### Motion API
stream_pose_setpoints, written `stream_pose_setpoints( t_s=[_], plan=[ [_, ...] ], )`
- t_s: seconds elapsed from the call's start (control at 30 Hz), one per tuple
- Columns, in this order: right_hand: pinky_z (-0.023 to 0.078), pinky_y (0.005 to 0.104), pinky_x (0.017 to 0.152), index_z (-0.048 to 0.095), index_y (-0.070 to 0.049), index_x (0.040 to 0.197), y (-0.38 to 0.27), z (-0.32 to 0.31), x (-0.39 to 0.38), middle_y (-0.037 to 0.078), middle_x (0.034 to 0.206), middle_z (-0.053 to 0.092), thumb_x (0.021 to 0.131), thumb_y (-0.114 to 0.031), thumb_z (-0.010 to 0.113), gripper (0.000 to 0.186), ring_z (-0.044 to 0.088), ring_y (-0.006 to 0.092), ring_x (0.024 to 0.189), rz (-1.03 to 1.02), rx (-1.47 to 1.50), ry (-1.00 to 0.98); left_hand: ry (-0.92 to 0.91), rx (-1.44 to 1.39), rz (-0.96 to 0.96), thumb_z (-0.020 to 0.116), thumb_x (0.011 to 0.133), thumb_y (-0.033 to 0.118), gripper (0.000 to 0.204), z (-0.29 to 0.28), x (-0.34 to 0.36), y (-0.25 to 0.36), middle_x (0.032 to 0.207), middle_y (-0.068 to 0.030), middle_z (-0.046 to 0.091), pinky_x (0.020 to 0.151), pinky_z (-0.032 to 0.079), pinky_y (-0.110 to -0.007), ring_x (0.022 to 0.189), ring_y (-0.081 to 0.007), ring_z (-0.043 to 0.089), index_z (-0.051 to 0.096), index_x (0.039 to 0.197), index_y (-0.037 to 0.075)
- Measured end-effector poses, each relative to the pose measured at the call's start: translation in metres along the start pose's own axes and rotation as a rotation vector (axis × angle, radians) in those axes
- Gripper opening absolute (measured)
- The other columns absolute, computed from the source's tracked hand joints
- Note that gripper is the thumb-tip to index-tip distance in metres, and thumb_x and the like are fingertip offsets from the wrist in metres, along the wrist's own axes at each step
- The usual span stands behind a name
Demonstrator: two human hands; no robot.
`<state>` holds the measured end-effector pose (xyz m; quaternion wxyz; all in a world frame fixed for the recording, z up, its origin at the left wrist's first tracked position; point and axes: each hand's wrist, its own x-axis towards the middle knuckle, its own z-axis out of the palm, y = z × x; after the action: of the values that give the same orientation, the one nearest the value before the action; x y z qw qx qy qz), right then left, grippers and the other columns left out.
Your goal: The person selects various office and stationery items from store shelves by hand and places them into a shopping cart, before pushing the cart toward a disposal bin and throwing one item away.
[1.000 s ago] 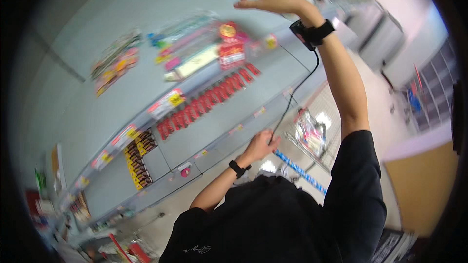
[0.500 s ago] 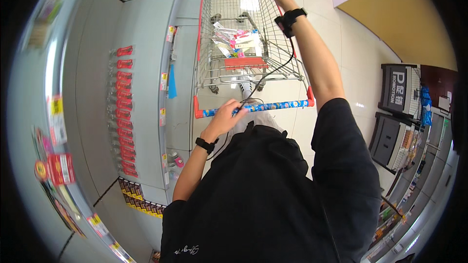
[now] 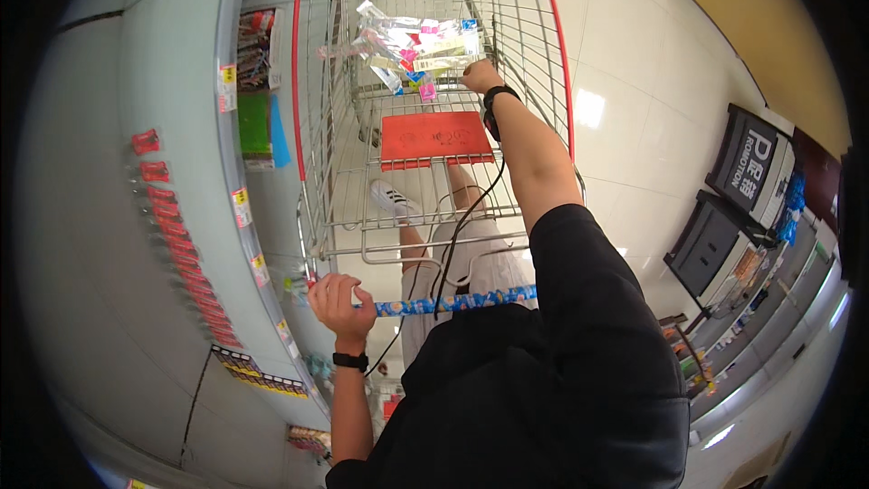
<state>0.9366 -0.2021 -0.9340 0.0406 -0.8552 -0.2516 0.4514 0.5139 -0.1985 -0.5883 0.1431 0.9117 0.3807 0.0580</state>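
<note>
At the left end of the blue patterned handle (image 3: 425,306) of a wire shopping cart (image 3: 564,54), my left hand (image 3: 342,306) is closed round the bar. My right hand (image 3: 480,75) reaches down inside the basket with curled fingers. It is beside a loose pile of slim clear-wrapped packages (image 3: 421,47) with pink, blue and yellow parts. Whether anything is within those fingers is hidden. Nearer than the pile is a red plastic panel (image 3: 434,138). A black cable (image 3: 477,202) runs from the band on my right wrist toward my waist.
Left of the cart stands a shelf unit with price tags (image 3: 242,206) and a row of red hanging packs (image 3: 172,217). Green and blue items (image 3: 258,127) sit beside its edge. To the right are dark crates (image 3: 715,240) and more shelving. My shoe (image 3: 396,199) shows under the cart.
The cart is closer to me and fills more of the view. My right hand has come from the far rim down to the packages. My left hand has shifted to the handle's left end.
</note>
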Motion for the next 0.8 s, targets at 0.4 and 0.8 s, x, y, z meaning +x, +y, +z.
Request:
stream_pose_setpoints(
  t_s=[0.4, 0.8],
  plan=[
    [0.018, 0.0524, 0.116, 0.05, -0.008, 0.133, -0.034, 0.083, 0.047, 0.008, 0.149, 0.034, 0.09, -0.014, 0.049, 0.044, 0.022, 0.0283, 0.143, -0.234, -0.458, 0.226, -0.028, -0.125, -0.035, 0.05, 0.067, 0.006, 0.007, 0.02, 0.016, -0.028, 0.067, -0.0074, 0.056, 0.065, 0.046, -0.039, 0.068, -0.0298, 0.056, 0.056, 0.071, 0.007],
    [0.047, 0.0224, 0.063, 0.066, -0.003, 0.094, -0.11, -0.103, -0.194, 0.0, 0.078, 0.064, 0.079, -0.005, 0.068, 0.014, 0.058, 0.0072, 0.07, -0.506, 1.001, 0.279, 0.153, -0.125, 0.016, 0.059, 0.071, 0.007, 0.002, -0.043, -0.034, -0.004, 0.071, -0.0051, 0.058, 0.064, 0.046, -0.037, 0.072, -0.0256, 0.057, 0.059, 0.072, 0.009]
  ],
)
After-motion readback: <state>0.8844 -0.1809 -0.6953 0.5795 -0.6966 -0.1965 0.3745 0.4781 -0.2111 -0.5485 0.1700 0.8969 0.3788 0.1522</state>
